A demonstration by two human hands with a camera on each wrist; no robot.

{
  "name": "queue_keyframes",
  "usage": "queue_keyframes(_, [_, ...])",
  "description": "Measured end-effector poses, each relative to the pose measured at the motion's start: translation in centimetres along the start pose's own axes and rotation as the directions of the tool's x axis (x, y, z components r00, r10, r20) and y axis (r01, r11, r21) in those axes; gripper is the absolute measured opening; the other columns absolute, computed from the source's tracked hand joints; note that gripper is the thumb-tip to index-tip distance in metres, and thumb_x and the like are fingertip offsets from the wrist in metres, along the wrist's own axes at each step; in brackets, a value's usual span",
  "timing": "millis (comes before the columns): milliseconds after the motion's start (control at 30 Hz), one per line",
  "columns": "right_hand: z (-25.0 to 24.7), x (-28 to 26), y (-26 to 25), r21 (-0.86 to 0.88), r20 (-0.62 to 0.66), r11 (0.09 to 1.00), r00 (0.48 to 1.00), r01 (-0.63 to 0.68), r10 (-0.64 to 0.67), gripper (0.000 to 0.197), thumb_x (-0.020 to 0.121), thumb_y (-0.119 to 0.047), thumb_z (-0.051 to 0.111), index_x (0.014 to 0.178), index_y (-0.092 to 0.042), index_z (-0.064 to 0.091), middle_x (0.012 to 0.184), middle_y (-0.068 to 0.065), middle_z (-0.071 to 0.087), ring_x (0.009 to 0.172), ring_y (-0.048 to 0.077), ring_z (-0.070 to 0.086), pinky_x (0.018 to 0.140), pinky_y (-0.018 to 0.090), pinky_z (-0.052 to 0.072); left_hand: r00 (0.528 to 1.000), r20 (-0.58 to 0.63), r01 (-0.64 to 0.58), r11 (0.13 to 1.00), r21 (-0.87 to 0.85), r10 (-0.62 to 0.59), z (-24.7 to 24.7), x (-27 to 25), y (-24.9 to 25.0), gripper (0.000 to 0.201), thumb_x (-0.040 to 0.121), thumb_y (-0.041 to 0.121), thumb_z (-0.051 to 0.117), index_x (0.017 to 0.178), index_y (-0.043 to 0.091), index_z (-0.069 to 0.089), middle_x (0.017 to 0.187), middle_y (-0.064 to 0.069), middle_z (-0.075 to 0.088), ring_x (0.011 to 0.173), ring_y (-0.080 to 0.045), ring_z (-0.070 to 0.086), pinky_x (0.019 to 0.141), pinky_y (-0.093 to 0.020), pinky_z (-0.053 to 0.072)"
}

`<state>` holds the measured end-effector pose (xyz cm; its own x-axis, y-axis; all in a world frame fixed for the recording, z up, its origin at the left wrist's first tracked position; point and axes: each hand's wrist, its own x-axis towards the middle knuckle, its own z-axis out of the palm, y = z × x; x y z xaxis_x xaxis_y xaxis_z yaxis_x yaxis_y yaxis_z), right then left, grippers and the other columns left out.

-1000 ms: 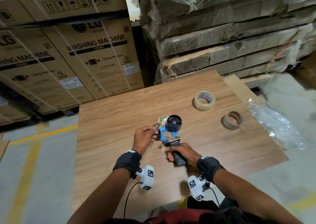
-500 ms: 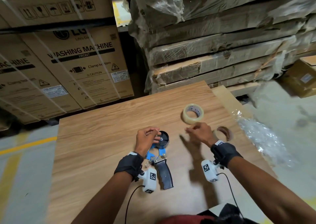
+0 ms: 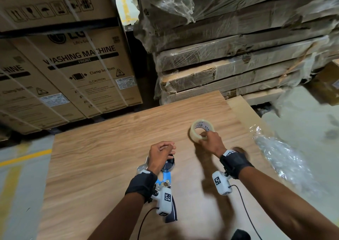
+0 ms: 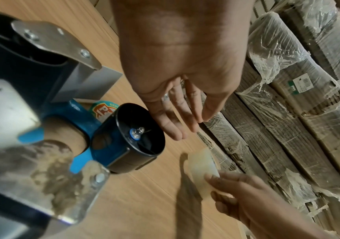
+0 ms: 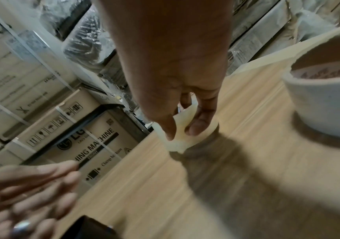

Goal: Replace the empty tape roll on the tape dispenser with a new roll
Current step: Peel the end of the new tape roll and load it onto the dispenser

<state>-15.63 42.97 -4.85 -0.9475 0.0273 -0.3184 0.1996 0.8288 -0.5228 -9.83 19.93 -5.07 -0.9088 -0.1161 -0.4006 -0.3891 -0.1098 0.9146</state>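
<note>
The tape dispenser (image 3: 166, 174), a blue frame with a black hub (image 4: 128, 137) and a dark handle, lies on the wooden table (image 3: 102, 157). My left hand (image 3: 170, 147) hovers just over the hub with relaxed fingers and holds nothing. Its palm is plain in the left wrist view, left hand (image 4: 185, 129). Further right, my right hand (image 3: 203, 136) pinches the new clear tape roll (image 3: 199, 127), which sits slightly tilted. The right wrist view shows thumb and fingers on the roll (image 5: 177, 143). The empty cardboard core (image 5: 324, 105) stands behind my right wrist.
Washing machine cartons (image 3: 78, 71) stand beyond the table's far left edge. Plastic-wrapped flat cardboard stacks (image 3: 229, 62) rise at the far right. Crumpled clear plastic (image 3: 280, 159) lies off the table's right edge. A yellow floor line (image 3: 23, 157) runs at the left.
My right hand let go of the dispenser handle, reached out to the right and took hold of the new roll. My left hand stayed over the dispenser's hub and opened.
</note>
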Motion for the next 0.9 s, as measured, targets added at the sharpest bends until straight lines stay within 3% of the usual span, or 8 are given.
queue_keyframes(67, [-0.2, -0.7, -0.8, 0.116, -0.011, 0.993, 1.0, -0.009, 0.01, 0.034, 0.09, -0.026, 0.072, 0.122, -0.016, 0.073, 0.12, 0.016, 0.073, 0.114, 0.037, 0.067, 0.094, 0.036, 0.052, 0.999, 0.017, -0.032, 0.999, 0.015, 0.031, 0.6, -0.1, 0.6, 0.013, 0.088, 0.011, 0.072, 0.1, 0.014, 0.075, 0.091, -0.011, 0.074, 0.081, -0.02, 0.068, 0.064, -0.029, 0.058])
queue_keyframes(167, [-0.7, -2.5, -2.9, 0.461, 0.029, 0.887, 0.999, -0.025, 0.013, 0.02, 0.091, -0.027, 0.074, 0.096, -0.009, 0.077, 0.079, 0.012, 0.069, 0.062, 0.027, 0.072, 0.054, 0.027, 0.055, 0.99, 0.067, -0.126, 0.991, 0.043, 0.123, 1.6, -0.2, 1.6, 0.035, 0.09, 0.015, 0.071, 0.124, 0.02, 0.066, 0.118, -0.003, 0.068, 0.103, -0.011, 0.065, 0.084, -0.028, 0.054])
queue_keyframes(200, [-1.0, -3.5, -3.7, 0.547, 0.062, 0.836, 0.998, -0.034, 0.001, 0.021, 0.092, -0.027, 0.074, 0.093, -0.006, 0.077, 0.075, 0.011, 0.067, 0.056, 0.024, 0.069, 0.048, 0.026, 0.052, 0.983, 0.085, -0.167, 0.984, 0.061, 0.162, 1.9, -0.3, 2.0, 0.041, 0.091, 0.017, 0.069, 0.131, 0.021, 0.062, 0.126, 0.002, 0.064, 0.112, -0.007, 0.061, 0.092, -0.026, 0.05])
queue_keyframes(333, [-1.5, -7.4, -6.7, 0.7, 0.18, 0.712, 0.977, -0.045, -0.115, 0.024, 0.094, -0.025, 0.073, 0.095, -0.001, 0.075, 0.072, 0.003, 0.066, 0.063, 0.028, 0.07, 0.044, 0.024, 0.05, 0.947, 0.143, -0.301, 0.949, 0.09, 0.287, 2.2, -1.1, 3.6, 0.042, 0.092, 0.033, 0.061, 0.133, 0.028, 0.062, 0.139, 0.008, 0.057, 0.13, -0.004, 0.05, 0.103, -0.017, 0.038])
queue_keyframes(467, [-1.7, -10.2, -8.7, 0.755, 0.189, 0.654, 0.97, -0.045, -0.152, 0.017, 0.095, -0.024, 0.072, 0.085, -0.01, 0.073, 0.064, -0.008, 0.066, 0.069, 0.031, 0.073, 0.047, 0.025, 0.052, 0.958, 0.092, -0.272, 0.962, 0.001, 0.27, 1.3, -1.7, 4.0, 0.041, 0.088, 0.041, 0.061, 0.123, 0.021, 0.069, 0.129, 0.003, 0.067, 0.125, -0.015, 0.058, 0.111, -0.037, 0.042])
queue_keyframes(700, [-2.3, -12.6, -10.7, 0.796, 0.105, 0.605, 0.98, 0.019, -0.17, 0.014, 0.094, -0.024, 0.073, 0.093, -0.01, 0.075, 0.076, -0.006, 0.068, 0.079, 0.038, 0.078, 0.048, 0.025, 0.055, 0.992, 0.079, -0.08, 0.965, -0.25, 0.103, -0.2, -4.7, 5.2, 0.033, 0.081, 0.05, 0.066, 0.1, 0.024, 0.071, 0.101, -0.007, 0.072, 0.093, -0.026, 0.067, 0.085, -0.046, 0.051])
queue_keyframes(833, [-2.4, -13.6, -11.7, 0.814, 0.085, 0.58, 0.979, 0.038, -0.183, 0.017, 0.094, -0.026, 0.074, 0.096, -0.009, 0.076, 0.077, -0.006, 0.068, 0.081, 0.043, 0.077, 0.045, 0.024, 0.052, 0.972, 0.212, -0.032, 0.946, -0.322, 0.105, -0.9, -6.7, 6.1, 0.023, 0.083, 0.037, 0.069, 0.097, 0.021, 0.06, 0.101, -0.01, 0.068, 0.091, -0.03, 0.065, 0.077, -0.044, 0.053])
queue_keyframes(900, [-2.5, -14.0, -12.0, 0.806, 0.071, 0.588, 0.977, 0.062, -0.2, 0.022, 0.092, -0.029, 0.075, 0.099, -0.009, 0.078, 0.083, 0.0, 0.074, 0.07, 0.035, 0.077, 0.043, 0.023, 0.049, 0.963, 0.226, -0.074, 0.949, -0.306, 0.148, -1.5, -7.4, 6.5, 0.017, 0.083, 0.03, 0.071, 0.096, 0.023, 0.062, 0.104, -0.012, 0.066, 0.096, -0.033, 0.061, 0.076, -0.045, 0.052])
